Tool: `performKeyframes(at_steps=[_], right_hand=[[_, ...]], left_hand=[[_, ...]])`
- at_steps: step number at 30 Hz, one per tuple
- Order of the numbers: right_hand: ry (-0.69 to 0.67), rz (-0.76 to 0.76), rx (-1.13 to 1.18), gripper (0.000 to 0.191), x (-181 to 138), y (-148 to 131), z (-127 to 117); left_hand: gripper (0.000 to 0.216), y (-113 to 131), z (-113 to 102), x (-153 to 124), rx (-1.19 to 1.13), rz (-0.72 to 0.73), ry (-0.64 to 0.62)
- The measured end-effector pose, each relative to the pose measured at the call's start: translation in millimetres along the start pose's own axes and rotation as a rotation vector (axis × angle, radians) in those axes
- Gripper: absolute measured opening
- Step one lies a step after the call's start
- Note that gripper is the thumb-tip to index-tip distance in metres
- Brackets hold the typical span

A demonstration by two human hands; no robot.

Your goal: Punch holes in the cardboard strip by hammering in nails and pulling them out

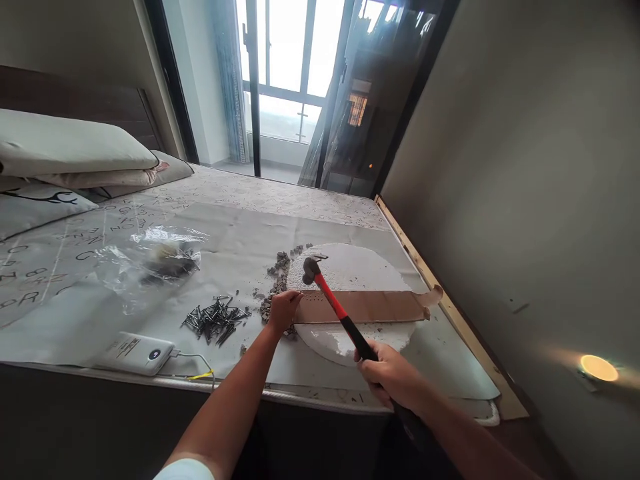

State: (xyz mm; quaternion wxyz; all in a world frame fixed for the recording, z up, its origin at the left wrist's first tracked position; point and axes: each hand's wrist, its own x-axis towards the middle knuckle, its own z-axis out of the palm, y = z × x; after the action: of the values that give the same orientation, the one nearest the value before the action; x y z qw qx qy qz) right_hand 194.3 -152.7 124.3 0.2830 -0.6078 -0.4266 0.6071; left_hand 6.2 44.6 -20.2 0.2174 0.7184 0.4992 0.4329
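Observation:
My right hand [387, 373] is wrapped round the black grip of a claw hammer [333, 297] with a red and black handle. The hammer's head is raised above the left part of a brown cardboard strip [370, 307]. My left hand [283, 310] pinches at the strip's left end; whatever is between its fingertips is too small to make out. Small dark holes or dots mark the strip near those fingers. Beneath the strip lies a round white foam-like board [350, 263]. Grey rubble [281, 267] lies along the board's left edge. A pile of dark nails [215, 319] is left of my left hand.
A white power bank [133, 353] with a cable sits near the bed's front edge. Behind it lies a clear plastic bag [165, 260] with dark contents. A grey sheet [235, 233] covers part of the mattress. Folded bedding [75, 143] is at left, a wooden rail [425, 270] at right.

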Motion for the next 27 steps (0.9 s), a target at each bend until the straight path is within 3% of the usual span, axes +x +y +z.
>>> performKeyframes(at_steps=[4, 10, 16, 22, 27], right_hand=[[0.012, -0.041, -0.023, 0.02, 1.4, -3.5, -4.3], [-0.011, 0.045, -0.055, 0.019, 13.2, 2.1, 1.5], [0.052, -0.062, -0.061, 0.017, 4.6, -7.1, 1.7], [0.017, 0.013, -0.132, 0.017, 17.3, 6.6, 6.6], [0.051, -0.13, -0.126, 0.016, 9.7, 0.7, 4.7]], left_hand=[[0.028, 0.2, -0.9, -0.8, 0.008, -0.014, 0.001], [0.029, 2.0, -2.5, -2.0, -0.005, -0.003, 0.014], [0.031, 0.5, -2.0, -3.0, -0.019, 0.02, 0.01], [0.026, -2.0, 0.0, -2.3, -0.029, 0.014, 0.012], [0.029, -0.1, -0.7, -2.8, -0.004, 0.015, 0.01]])
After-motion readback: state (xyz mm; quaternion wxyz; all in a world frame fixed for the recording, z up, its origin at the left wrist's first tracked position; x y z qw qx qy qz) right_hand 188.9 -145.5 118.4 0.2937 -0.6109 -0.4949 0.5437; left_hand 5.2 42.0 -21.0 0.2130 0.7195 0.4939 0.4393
